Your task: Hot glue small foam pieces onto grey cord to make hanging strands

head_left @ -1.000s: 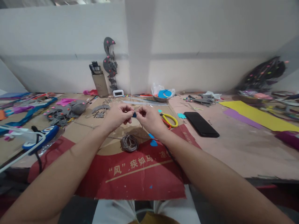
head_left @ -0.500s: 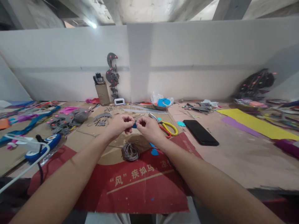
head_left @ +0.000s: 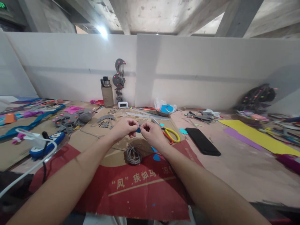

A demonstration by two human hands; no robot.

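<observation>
A small blue piece [head_left: 138,129] is pinched between the fingertips of both hands, above the cardboard. My left hand [head_left: 125,129] grips its left side with the fingers curled in. On its right side, my right hand [head_left: 151,132] pinches it in the same way. The fingers cover most of the piece, so its full shape is hidden. Below the hands lies a coil of grey cord [head_left: 133,155]. Blue cutouts [head_left: 156,157], one heart-shaped, rest by my right wrist. Scissors with yellow and orange handles [head_left: 172,135] lie just right of my right hand.
A black phone [head_left: 202,141] lies to the right, near yellow sheet material [head_left: 255,134]. At the back stand a bottle [head_left: 107,95], a small clock [head_left: 123,105] and a dish with blue pieces [head_left: 166,109]. A blue power strip [head_left: 48,146] with a white cable sits left.
The camera view has tilted up and shifted slightly left, so the scene sits lower and to the right. Both hands still pinch the blue piece, with little change in pose.
</observation>
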